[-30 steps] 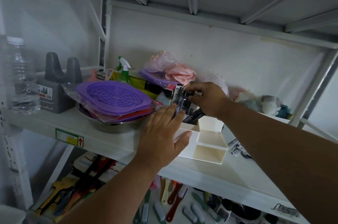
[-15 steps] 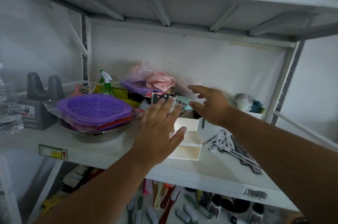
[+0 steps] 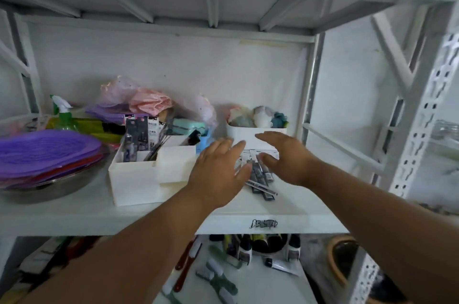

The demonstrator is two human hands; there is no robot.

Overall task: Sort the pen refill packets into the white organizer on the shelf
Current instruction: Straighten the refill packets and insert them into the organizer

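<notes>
Both hands hover with fingers spread over the loose pen refill packets (image 3: pixel 260 179), which lie flat on the shelf (image 3: pixel 285 209) just to the right of the white organizer (image 3: pixel 135 179). The left hand (image 3: pixel 218 167) is open, palm down, and grips nothing; the right hand (image 3: pixel 285 157) is open too, fingers reaching left above the pile, also holding nothing. This reads as both hands closing in from 2 sides to gather the next packets, so the pile sits between them.

A few packets (image 3: pixel 141 132) already stand upright in the back left compartment of the organizer, likely because its tall walls keep long, thin packs from tipping.

The hands cover most of the loose pile, so the number of packets left cannot be told. Whether any fingertip touches a packet is hidden. The organizer's front compartments cannot be seen into from this angle. Motion blur smears the print on the packets.
</notes>
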